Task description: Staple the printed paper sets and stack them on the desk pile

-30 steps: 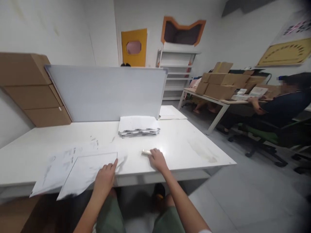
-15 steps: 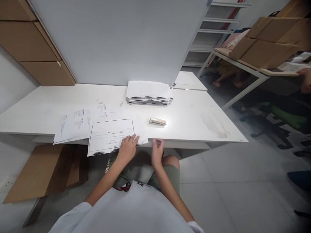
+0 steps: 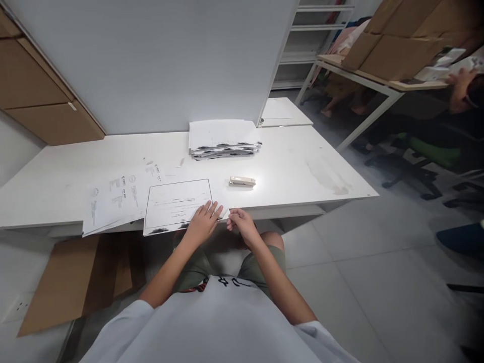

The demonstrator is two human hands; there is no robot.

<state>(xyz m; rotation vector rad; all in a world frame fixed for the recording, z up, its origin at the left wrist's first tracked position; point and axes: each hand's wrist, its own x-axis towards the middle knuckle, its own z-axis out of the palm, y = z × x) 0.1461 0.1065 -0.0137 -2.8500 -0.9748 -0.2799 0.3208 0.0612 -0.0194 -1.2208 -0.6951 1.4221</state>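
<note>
The left hand [image 3: 202, 222] lies flat, fingers spread and released, on the near right part of a bordered sheet [image 3: 177, 205], pressing it down rather than gripping it. That weight matters, in my judgement, because the sheet overhangs the near edge of the white surface [image 3: 302, 166] and would otherwise tip off. The right hand [image 3: 240, 224] sits just right of the sheet's near right corner, fingers curled together as if pinching that corner; whether paper is actually between them I cannot tell.

Left of the bordered sheet, and partly under it, a printed page [image 3: 113, 199] also hangs over the edge. Beyond the sheet and to its right lies a pale stapler [image 3: 242, 181], apart from both hands. Farther back from the sheet, a stack of papers [image 3: 223, 138] rests against the foot of a grey divider panel [image 3: 159, 60].

Right of the sheet the surface is bare out to its corner, giving room to slide paper sideways. Toward the person there is only the edge and their lap. A co-worker's hand [image 3: 457, 88] rests on another table well off to the right.
</note>
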